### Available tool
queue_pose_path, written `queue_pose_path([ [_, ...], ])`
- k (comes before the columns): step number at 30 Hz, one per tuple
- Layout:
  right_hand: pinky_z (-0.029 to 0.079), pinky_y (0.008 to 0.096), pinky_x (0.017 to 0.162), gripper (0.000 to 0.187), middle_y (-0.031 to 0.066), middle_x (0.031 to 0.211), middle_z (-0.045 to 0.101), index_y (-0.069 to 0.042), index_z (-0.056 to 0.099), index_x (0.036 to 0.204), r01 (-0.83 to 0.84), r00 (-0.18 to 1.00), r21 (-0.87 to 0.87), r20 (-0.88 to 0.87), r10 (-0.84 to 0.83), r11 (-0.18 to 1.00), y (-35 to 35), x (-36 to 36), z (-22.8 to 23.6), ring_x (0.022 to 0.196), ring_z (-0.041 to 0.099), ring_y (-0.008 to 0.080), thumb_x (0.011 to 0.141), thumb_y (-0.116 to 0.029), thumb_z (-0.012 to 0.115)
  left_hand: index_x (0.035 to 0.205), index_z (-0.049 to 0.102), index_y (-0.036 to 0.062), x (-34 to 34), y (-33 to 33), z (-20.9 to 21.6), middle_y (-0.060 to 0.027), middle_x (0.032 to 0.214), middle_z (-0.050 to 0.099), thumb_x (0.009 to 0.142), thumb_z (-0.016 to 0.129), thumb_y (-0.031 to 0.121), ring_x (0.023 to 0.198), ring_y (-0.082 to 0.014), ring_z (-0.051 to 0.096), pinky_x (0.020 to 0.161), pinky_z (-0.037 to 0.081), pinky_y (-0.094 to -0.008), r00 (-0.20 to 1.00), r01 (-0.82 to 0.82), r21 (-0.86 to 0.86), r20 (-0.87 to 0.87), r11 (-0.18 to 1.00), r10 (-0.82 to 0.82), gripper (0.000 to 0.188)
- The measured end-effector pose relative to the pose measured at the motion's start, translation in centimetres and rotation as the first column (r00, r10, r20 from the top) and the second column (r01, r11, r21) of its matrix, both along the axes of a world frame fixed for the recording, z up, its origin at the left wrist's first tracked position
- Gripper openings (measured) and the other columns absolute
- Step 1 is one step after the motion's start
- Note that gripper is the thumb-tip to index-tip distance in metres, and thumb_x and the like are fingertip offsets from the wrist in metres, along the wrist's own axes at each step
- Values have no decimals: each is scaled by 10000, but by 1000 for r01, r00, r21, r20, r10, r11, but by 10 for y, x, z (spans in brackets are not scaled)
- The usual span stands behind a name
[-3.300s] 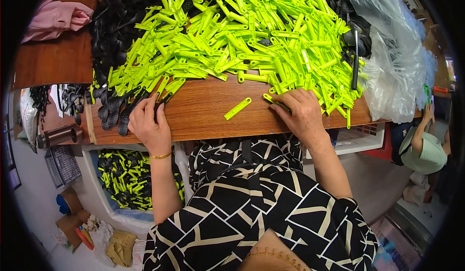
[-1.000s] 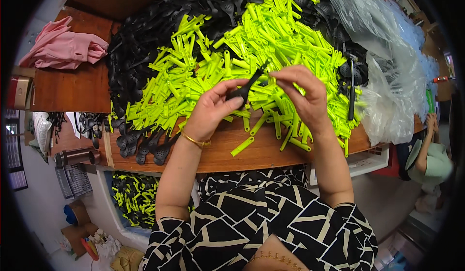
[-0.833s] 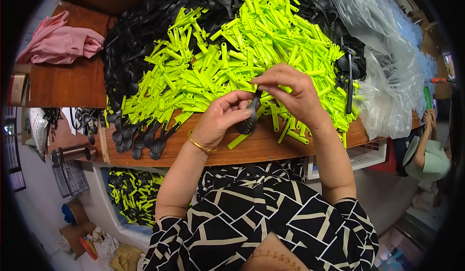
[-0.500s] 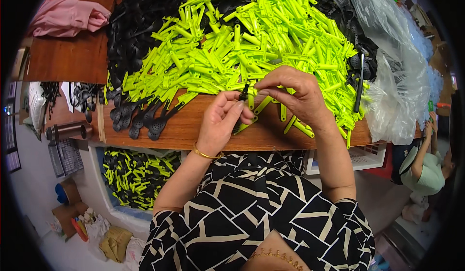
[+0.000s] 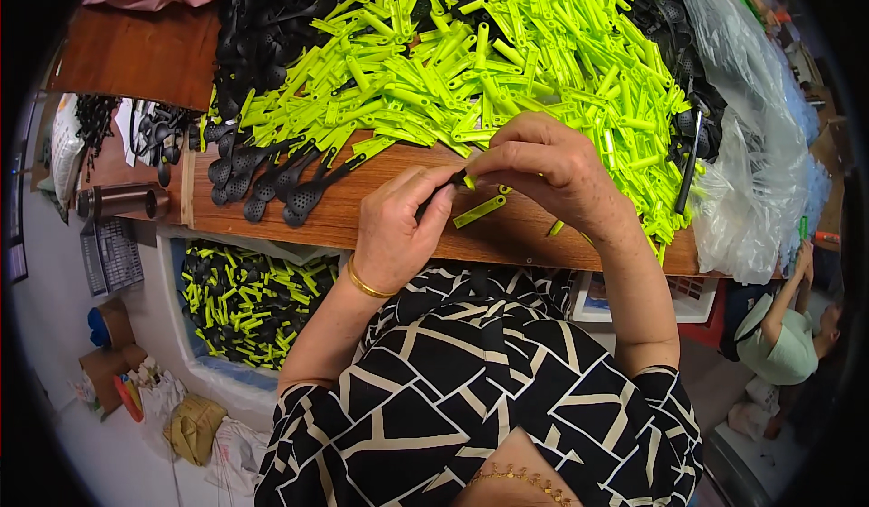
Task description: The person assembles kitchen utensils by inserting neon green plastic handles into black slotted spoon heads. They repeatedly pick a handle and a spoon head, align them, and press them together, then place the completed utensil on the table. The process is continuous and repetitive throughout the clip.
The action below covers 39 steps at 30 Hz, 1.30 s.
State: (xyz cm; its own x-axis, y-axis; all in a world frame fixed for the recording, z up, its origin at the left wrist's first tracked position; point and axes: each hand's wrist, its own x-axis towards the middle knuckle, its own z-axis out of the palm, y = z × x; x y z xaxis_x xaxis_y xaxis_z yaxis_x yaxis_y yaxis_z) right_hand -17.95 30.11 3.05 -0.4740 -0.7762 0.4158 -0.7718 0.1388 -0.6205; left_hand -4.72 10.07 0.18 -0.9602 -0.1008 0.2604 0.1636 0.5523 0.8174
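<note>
Between the thumb and fingers of my left hand (image 5: 398, 228) is a thin black handle (image 5: 440, 193), probably of a spoon; the rest of it is hidden in the palm. My right hand (image 5: 552, 170) meets it at the tip, fingers pinched around a small lime-green piece (image 5: 469, 182), mostly covered by the fingertips. Just beneath the right hand, a lime-green handle piece (image 5: 480, 211) lies on the wooden table (image 5: 380, 235). Ahead of both hands is a large heap of lime-green handle pieces (image 5: 407, 100).
Several black slotted spoons (image 5: 303, 199) lie left of my hands, with more black spoons (image 5: 262, 45) heaped behind. A bin of black and green pieces (image 5: 244, 303) stands below left. Clear plastic bags (image 5: 742, 172) hang at the right. Another person (image 5: 778, 335) is at far right.
The view has shifted, and the table's contents sit differently in it. My left hand has turned, its back now showing more, and my right fingers have closed over the joint of black and green.
</note>
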Motion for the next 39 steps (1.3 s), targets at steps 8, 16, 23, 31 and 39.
queue_pose_path([
  [8, 576, 370, 740, 273, 63, 954, 715, -145, 815, 1094, -13, 999, 66, -35, 15, 998, -7, 8, -4, 873, 712, 253, 826, -140, 867, 1210, 732, -12, 9, -7, 0, -165, 970, 727, 1008, 692, 57, 875, -343, 725, 774, 552, -394, 999, 50, -135, 17, 990, -48, 218],
  [16, 490, 472, 1055, 165, -17, 1024, 721, -177, 773, 991, -208, 938, 195, -238, 252, 959, -25, 38, -35, 1074, 686, 199, 832, -215, 791, 1284, 664, -74, 80, -44, -35, -52, 1019, 718, 1130, 599, 131, 983, -150, 702, 913, 567, -307, 796, 52, 581, 467, 812, -385, 264],
  [23, 376, 593, 1209, 168, -46, 1087, 713, -202, 784, 983, -382, 892, 174, -185, 411, 908, -47, 55, -82, 1208, 640, 197, 824, -248, 759, 1267, 688, -23, 136, -31, -104, -8, 1017, 726, 1087, 682, 110, 903, -78, 646, 868, 541, -242, 782, -330, 756, 555, 566, -285, 224],
  [31, 367, 612, 1212, 141, -35, 1045, 698, -190, 787, 944, -412, 899, 148, -96, 428, 899, -40, 45, -84, 1187, 640, 192, 813, -241, 780, 1174, 752, 2, 137, -2, -118, 41, 948, 683, 1088, 692, 125, 793, -40, 581, 724, 483, -206, 806, -365, 576, 588, 731, -61, 161],
  [39, 359, 605, 1215, 102, -19, 988, 651, -166, 750, 872, -419, 901, 124, -65, 429, 899, -50, 53, -94, 1140, 637, 205, 816, -242, 712, 1177, 677, -22, 145, -3, -125, -85, 1027, 759, 1084, 697, 112, 845, -128, 671, 807, 550, -265, 815, -433, 743, 564, 510, -130, 164],
])
